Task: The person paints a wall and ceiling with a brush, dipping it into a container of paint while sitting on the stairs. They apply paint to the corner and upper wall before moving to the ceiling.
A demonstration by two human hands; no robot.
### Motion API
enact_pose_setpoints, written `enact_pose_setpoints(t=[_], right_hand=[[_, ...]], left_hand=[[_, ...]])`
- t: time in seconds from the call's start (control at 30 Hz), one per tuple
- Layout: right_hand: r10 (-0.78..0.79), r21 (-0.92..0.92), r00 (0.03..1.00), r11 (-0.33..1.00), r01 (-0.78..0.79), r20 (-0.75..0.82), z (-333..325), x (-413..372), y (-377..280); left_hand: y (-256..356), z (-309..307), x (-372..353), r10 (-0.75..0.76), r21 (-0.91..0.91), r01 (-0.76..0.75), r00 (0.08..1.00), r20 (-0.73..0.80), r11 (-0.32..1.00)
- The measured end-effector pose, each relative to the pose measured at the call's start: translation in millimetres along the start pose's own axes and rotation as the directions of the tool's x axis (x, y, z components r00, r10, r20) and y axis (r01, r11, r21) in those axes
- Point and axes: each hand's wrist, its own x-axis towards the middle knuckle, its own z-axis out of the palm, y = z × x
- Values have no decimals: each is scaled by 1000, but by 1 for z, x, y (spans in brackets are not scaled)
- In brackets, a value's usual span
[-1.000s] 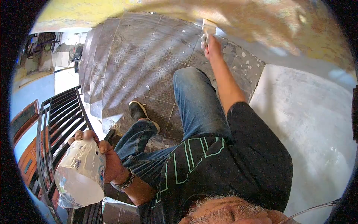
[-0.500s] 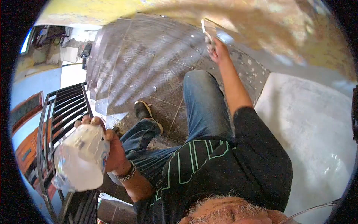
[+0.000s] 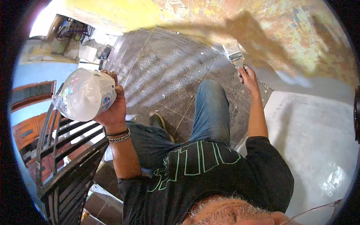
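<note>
My left hand [image 3: 114, 103] is wrapped round a clear plastic container [image 3: 84, 95] with printed labels, raised at the left above a black metal railing. White stuff shows through its side, and its closed, rounded end faces the camera. Out ahead on the right, my right hand [image 3: 249, 79] grips the handle of a paintbrush [image 3: 234, 52]. The brush has a metal ferrule and whitish bristles, which overlap the foot of a blotchy yellow wall [image 3: 180, 15] in this view.
Dark floor tiles [image 3: 157, 67] flecked with white spots lie beneath. The black railing [image 3: 71, 168] is on my left. A pale grey-white surface [image 3: 307, 127] fills the right side, and wooden doors [image 3: 33, 129] stand in a blue wall farther left.
My left hand has lifted and turned the container, so its end now faces the camera instead of its white-coated opening. My right hand has moved right and lower in view with the paintbrush.
</note>
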Motion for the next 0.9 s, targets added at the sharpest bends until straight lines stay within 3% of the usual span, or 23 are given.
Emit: enact_pose_setpoints(t=[0.07, 0.13, 0.27, 0.47, 0.5, 0.53, 0.6, 0.73, 0.8, 0.9], right_hand=[[8, -38, 999, 999, -9, -37, -5, -2, 18], [246, 9, 968, 969, -246, -51, -5, -6, 41], [453, 69, 886, 892, -448, -97, 6, -7, 56], [535, 75, 823, 844, -531, -192, 20, 6, 61], [564, 68, 804, 824, -562, -191, 21, 9, 60], [567, 72, 798, 822, -565, -203, 22, 14, 58], [520, -108, 821, 825, -554, -236, 26, 13, 61], [581, 147, 804, 813, -564, -128, 51, 26, 66], [582, 232, 808, 802, -551, -95, 70, 42, 62], [581, 388, 808, 769, -509, -91, 99, 73, 68]], left_hand=[[0, -5, 14, -31, -9, 31, 997, 73, 999], [-1, -19, 25, -87, -20, 88, 995, 53, 996], [3, -56, 34, -99, -18, 99, 995, 22, 995], [55, -127, 35, -33, 152, 39, 999, -38, 988], [66, -133, 33, 61, 346, -12, 989, -132, 938], [77, -140, 36, 75, 287, -27, 984, -160, 958], [100, -142, 46, -29, 82, 37, 994, -105, 996], [118, -147, 73, -96, 54, 102, 990, -102, 993], [108, -151, 88, -189, -110, 185, 982, -23, 977], [85, -159, 91, -212, -50, 210, 976, -40, 976]])
